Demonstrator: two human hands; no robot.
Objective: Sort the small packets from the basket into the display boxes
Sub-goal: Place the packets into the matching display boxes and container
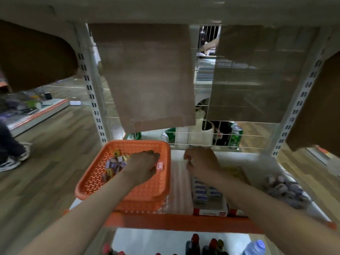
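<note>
An orange perforated basket sits on the left of the white shelf. Several small purple and yellow packets lie heaped in it, and one pink packet lies apart near its right wall. My left hand reaches down into the basket beside the heap, fingers curled; what it holds is hidden. My right hand hovers over the shelf to the right of the basket, fingers curled, its hold hidden too. Below it stands a display box with blue-and-white packets. A pile of purple packets lies at the right.
Brown cardboard sheets hang on the wire back panel. Green cans stand behind the wire. Bottles fill the shelf below the orange shelf edge. A person's leg and shoe are on the wooden floor at the left.
</note>
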